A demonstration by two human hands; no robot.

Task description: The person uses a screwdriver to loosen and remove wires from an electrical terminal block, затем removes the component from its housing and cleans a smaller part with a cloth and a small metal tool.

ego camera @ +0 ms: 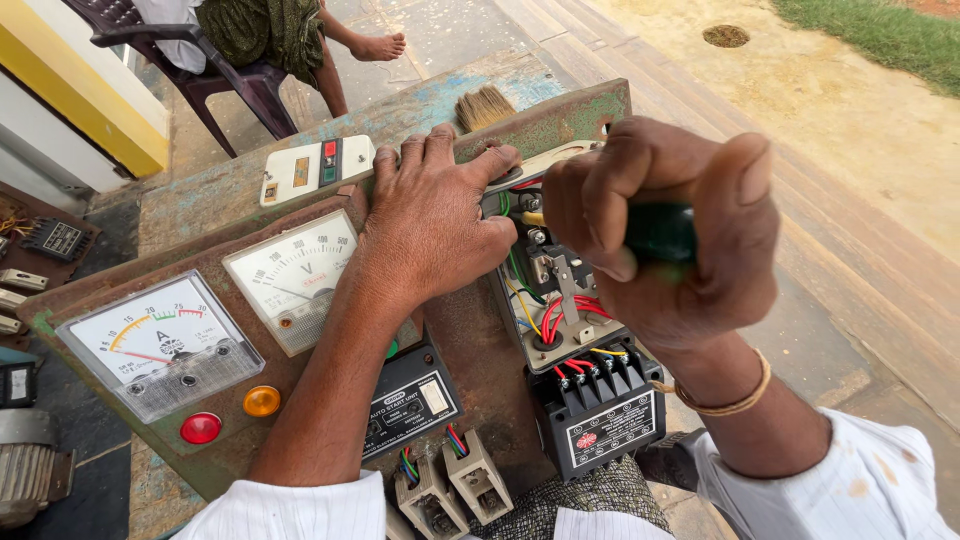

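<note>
My left hand point(432, 215) lies flat on the top edge of a rusty metal control panel point(470, 340), fingers spread over its rim. My right hand point(665, 235) is closed around a green screwdriver handle point(660, 232), held over an open starter unit point(560, 300) with red, green and yellow wires. The tool's tip is hidden behind my fingers. Below it sits a black contactor block point(605, 415) with red wires. On the panel's left are a square voltmeter point(292, 275) and an ammeter point(160, 342).
A red lamp point(201, 428) and an orange lamp point(261, 401) sit under the ammeter. A black module point(410, 400), a white switch box point(315, 168) and a paint brush point(485, 105) lie nearby. Another person sits on a dark plastic chair point(215, 75) at the back.
</note>
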